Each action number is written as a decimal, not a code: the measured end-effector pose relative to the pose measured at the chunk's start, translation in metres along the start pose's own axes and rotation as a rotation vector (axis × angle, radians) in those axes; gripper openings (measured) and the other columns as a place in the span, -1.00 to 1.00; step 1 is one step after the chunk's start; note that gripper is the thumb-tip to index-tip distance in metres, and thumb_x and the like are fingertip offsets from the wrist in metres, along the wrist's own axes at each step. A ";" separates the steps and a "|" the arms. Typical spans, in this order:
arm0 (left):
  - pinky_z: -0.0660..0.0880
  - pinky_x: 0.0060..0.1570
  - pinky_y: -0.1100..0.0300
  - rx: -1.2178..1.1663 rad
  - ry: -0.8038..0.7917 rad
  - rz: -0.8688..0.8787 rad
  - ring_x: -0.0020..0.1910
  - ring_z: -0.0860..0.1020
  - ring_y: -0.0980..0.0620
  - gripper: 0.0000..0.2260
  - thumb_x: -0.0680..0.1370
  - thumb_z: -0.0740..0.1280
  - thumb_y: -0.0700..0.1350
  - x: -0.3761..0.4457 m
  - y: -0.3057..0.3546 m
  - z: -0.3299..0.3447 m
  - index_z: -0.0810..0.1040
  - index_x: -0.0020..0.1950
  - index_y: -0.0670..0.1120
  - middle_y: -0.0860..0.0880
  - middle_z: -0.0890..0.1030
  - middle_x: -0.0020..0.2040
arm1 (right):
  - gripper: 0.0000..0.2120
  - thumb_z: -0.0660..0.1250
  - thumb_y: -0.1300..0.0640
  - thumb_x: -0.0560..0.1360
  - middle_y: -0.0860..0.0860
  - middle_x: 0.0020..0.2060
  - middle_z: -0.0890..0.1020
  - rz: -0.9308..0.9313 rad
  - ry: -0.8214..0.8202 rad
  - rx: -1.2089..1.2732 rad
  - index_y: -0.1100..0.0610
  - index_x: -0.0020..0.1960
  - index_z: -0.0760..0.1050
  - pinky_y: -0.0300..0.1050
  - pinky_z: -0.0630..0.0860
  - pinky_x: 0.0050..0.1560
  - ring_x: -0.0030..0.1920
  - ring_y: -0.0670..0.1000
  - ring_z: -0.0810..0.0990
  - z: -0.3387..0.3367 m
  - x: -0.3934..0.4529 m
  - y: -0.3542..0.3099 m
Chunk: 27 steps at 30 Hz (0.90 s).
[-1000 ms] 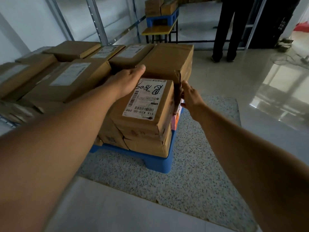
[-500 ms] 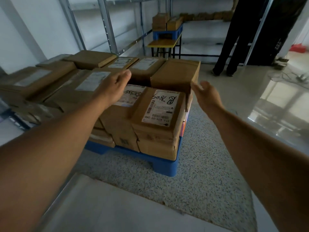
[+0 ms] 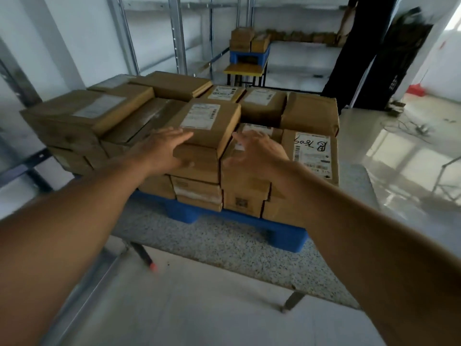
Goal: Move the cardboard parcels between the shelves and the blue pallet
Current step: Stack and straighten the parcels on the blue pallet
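Blurred by motion throughout, so print on the small parcel's label (image 3: 200,116) too soft to read, and contact between the left hand (image 3: 159,149) or right hand (image 3: 257,151) and the cardboard impossible to judge. Hidden behind the right forearm: the lower near corner of the parcel with the handwritten label (image 3: 311,152) and part of the blue pallet (image 3: 282,236) beneath it. Cut off at the top edge: the standing person (image 3: 359,46) in dark clothes, seen only from the torso down, and the shelf uprights (image 3: 178,36); far parcels on the back shelf (image 3: 299,36) too small to tell apart.
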<state>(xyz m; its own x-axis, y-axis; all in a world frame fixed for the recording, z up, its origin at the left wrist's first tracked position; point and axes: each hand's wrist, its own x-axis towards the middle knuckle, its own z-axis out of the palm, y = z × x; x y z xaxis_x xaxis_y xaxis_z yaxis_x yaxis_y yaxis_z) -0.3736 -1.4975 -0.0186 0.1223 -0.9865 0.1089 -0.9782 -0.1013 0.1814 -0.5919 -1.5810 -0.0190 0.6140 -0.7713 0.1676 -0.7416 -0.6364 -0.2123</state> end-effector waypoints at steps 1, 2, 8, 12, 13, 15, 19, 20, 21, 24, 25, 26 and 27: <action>0.10 0.42 0.00 0.007 0.005 0.017 0.49 0.09 -0.03 -0.35 0.48 0.34 0.13 0.002 -0.008 0.002 0.16 0.50 0.10 0.00 0.16 0.53 | -0.29 0.33 -0.25 0.43 0.09 0.39 0.36 0.013 -0.006 -0.006 0.05 0.46 0.24 0.03 0.33 0.26 0.39 0.12 0.30 0.006 0.003 -0.010; 0.12 0.42 -0.01 -0.004 0.012 0.035 0.49 0.11 -0.04 -0.39 0.50 0.34 0.06 0.003 -0.015 0.003 0.18 0.50 0.11 0.00 0.17 0.52 | -0.30 0.33 -0.25 0.44 0.10 0.38 0.37 0.024 -0.008 -0.016 0.06 0.45 0.25 0.03 0.35 0.24 0.38 0.12 0.32 0.013 0.007 -0.019; 0.22 0.37 -0.06 -0.009 0.103 0.163 0.43 0.22 -0.09 -0.52 0.54 0.30 -0.07 0.007 -0.033 0.008 0.29 0.45 0.10 0.00 0.30 0.47 | -0.50 0.31 -0.12 0.50 0.09 0.17 0.54 0.113 0.165 0.074 0.12 0.32 0.36 -0.09 0.34 -0.08 0.13 0.09 0.51 0.033 0.012 -0.047; 0.20 0.35 -0.01 0.011 0.162 0.191 0.40 0.25 -0.07 -0.53 0.54 0.31 -0.07 0.009 -0.040 0.012 0.31 0.44 0.11 0.03 0.33 0.45 | -0.58 0.30 -0.07 0.53 0.10 0.08 0.57 0.137 0.167 0.061 0.14 0.28 0.38 -0.10 0.31 -0.11 0.06 0.09 0.52 0.032 0.010 -0.052; 0.20 0.35 0.00 0.008 0.168 0.191 0.40 0.25 -0.07 -0.53 0.54 0.31 -0.06 0.011 -0.040 0.014 0.31 0.43 0.12 0.03 0.33 0.45 | -0.59 0.30 -0.06 0.53 0.10 0.07 0.57 0.135 0.171 0.058 0.14 0.28 0.38 -0.11 0.30 -0.12 0.04 0.09 0.52 0.033 0.011 -0.052; 0.20 0.35 -0.01 -0.004 0.160 0.186 0.41 0.25 -0.07 -0.52 0.53 0.32 -0.05 0.012 -0.041 0.014 0.31 0.43 0.13 0.04 0.32 0.45 | -0.59 0.30 -0.05 0.53 0.10 0.06 0.57 0.127 0.170 0.057 0.15 0.27 0.38 -0.10 0.31 -0.12 0.03 0.08 0.52 0.033 0.012 -0.051; 0.20 0.39 -0.06 -0.086 0.106 0.160 0.45 0.20 -0.04 -0.45 0.51 0.35 -0.04 0.003 -0.045 0.008 0.24 0.47 0.11 0.02 0.28 0.48 | -0.45 0.34 -0.12 0.48 0.11 0.20 0.51 0.109 0.157 0.032 0.12 0.36 0.32 -0.02 0.40 0.03 0.17 0.10 0.48 0.028 0.017 -0.050; 0.21 0.39 -0.07 -0.102 0.120 0.158 0.45 0.21 -0.02 -0.44 0.51 0.35 -0.05 -0.001 -0.048 0.006 0.24 0.47 0.08 0.00 0.28 0.47 | -0.41 0.34 -0.14 0.47 0.11 0.24 0.47 0.100 0.171 0.018 0.10 0.39 0.30 0.00 0.41 0.08 0.21 0.11 0.45 0.025 0.019 -0.052; 0.22 0.38 -0.09 -0.111 0.145 0.157 0.44 0.22 -0.02 -0.45 0.51 0.35 -0.06 -0.007 -0.053 0.004 0.25 0.47 0.05 -0.03 0.30 0.47 | -0.39 0.33 -0.16 0.46 0.10 0.26 0.45 0.086 0.187 0.004 0.09 0.40 0.29 0.03 0.41 0.11 0.24 0.11 0.42 0.023 0.020 -0.055; 0.24 0.36 -0.13 -0.121 0.230 0.110 0.43 0.26 -0.06 -0.47 0.51 0.36 -0.09 -0.025 -0.079 -0.002 0.29 0.46 -0.01 -0.07 0.32 0.45 | -0.44 0.29 -0.18 0.48 0.09 0.26 0.44 0.051 0.201 -0.045 0.08 0.37 0.33 0.03 0.41 0.14 0.26 0.09 0.41 0.019 0.025 -0.070; 0.24 0.36 -0.10 -0.131 0.253 0.079 0.42 0.26 -0.07 -0.47 0.51 0.36 -0.10 -0.030 -0.092 -0.004 0.30 0.45 -0.02 -0.08 0.32 0.45 | -0.46 0.28 -0.18 0.50 0.08 0.26 0.44 0.040 0.196 -0.057 0.08 0.36 0.34 0.02 0.40 0.13 0.26 0.08 0.41 0.020 0.027 -0.078; 0.24 0.35 -0.04 -0.137 0.274 0.049 0.42 0.27 -0.08 -0.47 0.51 0.37 -0.11 -0.034 -0.106 -0.007 0.30 0.45 -0.04 -0.09 0.32 0.45 | -0.47 0.27 -0.18 0.50 0.08 0.26 0.44 0.030 0.192 -0.062 0.08 0.36 0.34 0.02 0.40 0.14 0.26 0.08 0.40 0.021 0.031 -0.086; 0.24 0.33 0.00 -0.131 0.287 0.021 0.41 0.27 -0.10 -0.46 0.51 0.38 -0.10 -0.036 -0.120 -0.009 0.30 0.46 -0.06 -0.10 0.32 0.45 | -0.47 0.26 -0.18 0.51 0.08 0.27 0.44 0.019 0.193 -0.063 0.08 0.37 0.34 0.01 0.39 0.14 0.27 0.07 0.39 0.024 0.034 -0.095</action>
<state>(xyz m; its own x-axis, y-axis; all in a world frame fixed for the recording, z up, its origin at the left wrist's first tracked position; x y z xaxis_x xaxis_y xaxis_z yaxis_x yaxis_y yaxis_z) -0.2592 -1.4485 -0.0354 0.1626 -0.9096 0.3822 -0.9534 -0.0451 0.2984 -0.4937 -1.5468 -0.0159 0.5412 -0.7661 0.3466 -0.7716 -0.6163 -0.1575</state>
